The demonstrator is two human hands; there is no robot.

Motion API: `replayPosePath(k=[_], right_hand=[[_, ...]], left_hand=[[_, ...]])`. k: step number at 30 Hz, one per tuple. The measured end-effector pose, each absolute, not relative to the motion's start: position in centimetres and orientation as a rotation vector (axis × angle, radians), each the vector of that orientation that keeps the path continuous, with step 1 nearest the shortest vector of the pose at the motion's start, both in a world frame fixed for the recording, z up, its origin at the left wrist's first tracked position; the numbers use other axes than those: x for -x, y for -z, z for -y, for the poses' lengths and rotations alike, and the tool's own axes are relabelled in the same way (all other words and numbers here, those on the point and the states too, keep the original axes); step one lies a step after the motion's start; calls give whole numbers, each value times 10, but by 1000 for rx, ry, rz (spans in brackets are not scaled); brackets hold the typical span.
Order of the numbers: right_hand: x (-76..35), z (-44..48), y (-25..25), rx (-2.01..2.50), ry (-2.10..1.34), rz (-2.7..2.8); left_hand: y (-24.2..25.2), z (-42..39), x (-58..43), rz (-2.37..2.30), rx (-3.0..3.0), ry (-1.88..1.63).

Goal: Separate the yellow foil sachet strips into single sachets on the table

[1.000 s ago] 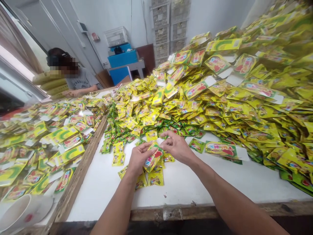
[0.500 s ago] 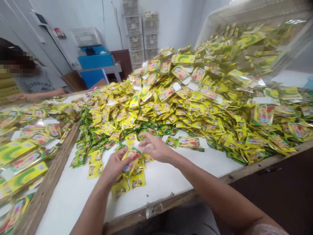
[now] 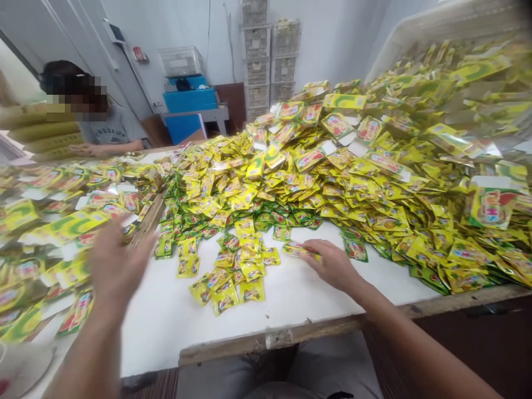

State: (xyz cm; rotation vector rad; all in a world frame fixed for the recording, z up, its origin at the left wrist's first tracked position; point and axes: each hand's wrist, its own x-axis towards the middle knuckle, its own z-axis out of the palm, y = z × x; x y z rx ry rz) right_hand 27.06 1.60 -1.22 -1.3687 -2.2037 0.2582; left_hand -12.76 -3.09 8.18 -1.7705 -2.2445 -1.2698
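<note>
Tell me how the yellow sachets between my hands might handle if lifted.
The yellow sachets are probably light, looking small and thin. They seem creased, so they'd likely flex. They may slide apart, since they overlap and look glossy.

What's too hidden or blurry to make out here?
All in the head view:
Left hand: motion blur hides whether it holds anything.
Yellow pack: the right hand covers one end.
White container, lower left: blurred, cut off by the picture's edge.
White basket: cut off by the right edge.
</note>
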Motion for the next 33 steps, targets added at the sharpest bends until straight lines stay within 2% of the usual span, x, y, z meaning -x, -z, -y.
replayPosePath(k=[4, 7, 9, 11, 14, 16, 23, 27, 29, 31, 33], right_hand=[[-207, -18, -14, 1209, -708, 2181], [-182, -30, -26, 1099, -990, 2058], [-178, -40, -27, 1126, -1029, 1968], [-180, -49, -23, 1324, -939, 1979], [-184, -54, -11, 1598, -742, 2202], [-184, -53, -3, 1617, -676, 2325], [-186, -53, 5, 1659, -815, 2348], [-193, -57, 4, 1638, -818, 2463], [-201, -58, 4, 1680, -842, 2329], [-209, -60, 3, 1697, -892, 2038], [-213, -60, 1, 1562, -1067, 1730]], left_hand=[[-54, 14, 29, 1793, 2499, 912], [-37, 4, -1, 1884, 2769, 745], [-28, -1, 1, 2165, 2664, 869], [-20, -6, 11, 2376, 2472, 1183], [-6, -11, 21, 2475, 2315, 1632], [2, -13, 20, 2520, 2261, 1777], [13, -11, 8, 2633, 2178, 2013], [15, -8, 10, 2729, 2157, 1885], [15, -7, 11, 2756, 2171, 1823], [14, -6, 10, 2788, 2126, 1958], [12, -7, 7, 2852, 1967, 2285]])
